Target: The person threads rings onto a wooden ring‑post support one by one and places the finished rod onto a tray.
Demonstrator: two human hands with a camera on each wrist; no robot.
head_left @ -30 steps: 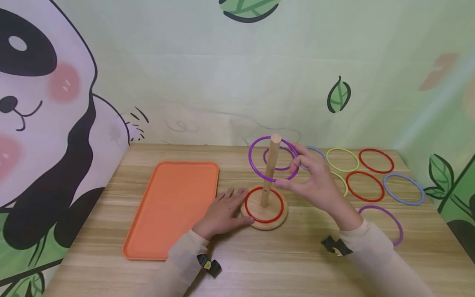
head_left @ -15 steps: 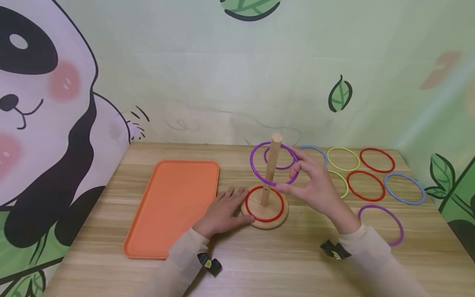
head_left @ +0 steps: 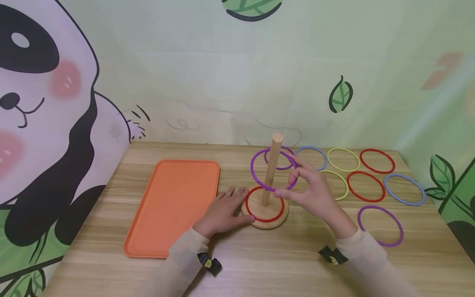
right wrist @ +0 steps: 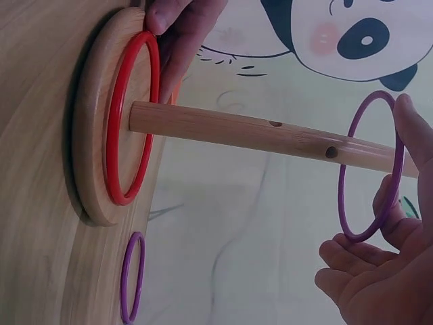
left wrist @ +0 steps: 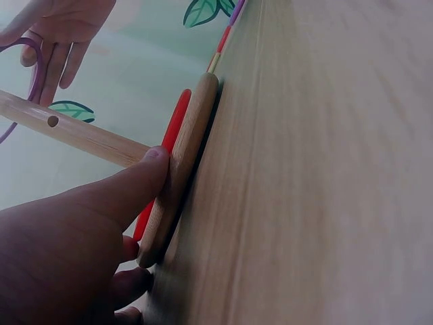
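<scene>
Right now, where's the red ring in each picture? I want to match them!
Head: the red ring is below the middle, slightly right, on the wooden base.
Left wrist: red ring left of centre, partly hidden by the left hand.
Right wrist: red ring toward the upper left, a tall narrow oval.
Shared landmark: the wooden post, with the ring around its foot.

The wooden peg [left wrist: 88, 137] and purple ring [left wrist: 40, 64] run off the left wrist view's left edge

Purple ring [right wrist: 399, 152] around peg [right wrist: 237, 128], seemingly tilted
</scene>
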